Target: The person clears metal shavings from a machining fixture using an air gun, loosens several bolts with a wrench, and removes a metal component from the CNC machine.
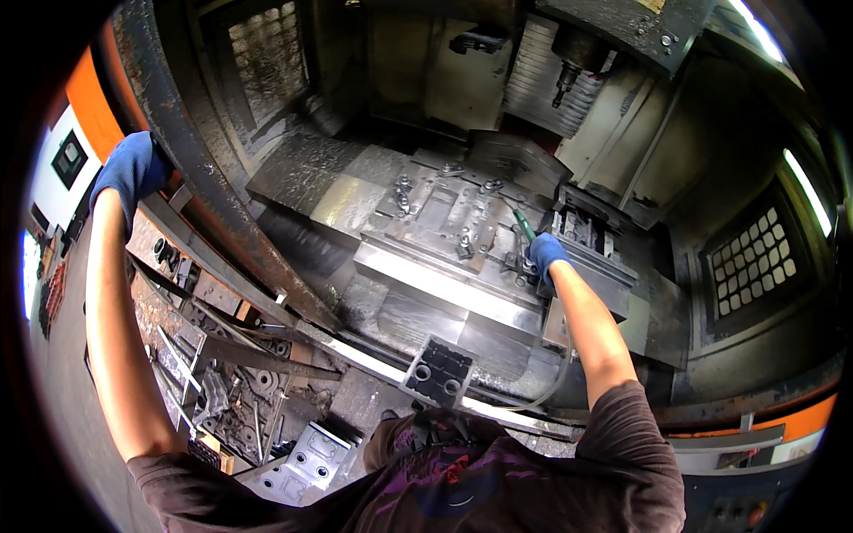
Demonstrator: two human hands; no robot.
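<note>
My left hand (pixel 135 171), in a blue knit glove, is closed round the edge of the rusty dark metal door frame (pixel 206 169) at the left. Over the machine bed, my right hand (pixel 547 256), gloved the same, grips a green air blow gun (pixel 524 224). Its thin nozzle points away toward a flat steel plate (pixel 435 213). Bolts and clamps (pixel 402 195) stand on that plate. Just right of this hand sits a machine vise (pixel 582 233). A pale hose (pixel 562 377) curves down below my right forearm.
A spindle with a tool (pixel 564 80) hangs at the upper right. A dark block with two round holes (pixel 437 371) sits at the front sill. Loose metal parts and rods (pixel 258 400) lie lower left, beside a steel plate with holes (pixel 311 462). A grated window (pixel 753 259) is right.
</note>
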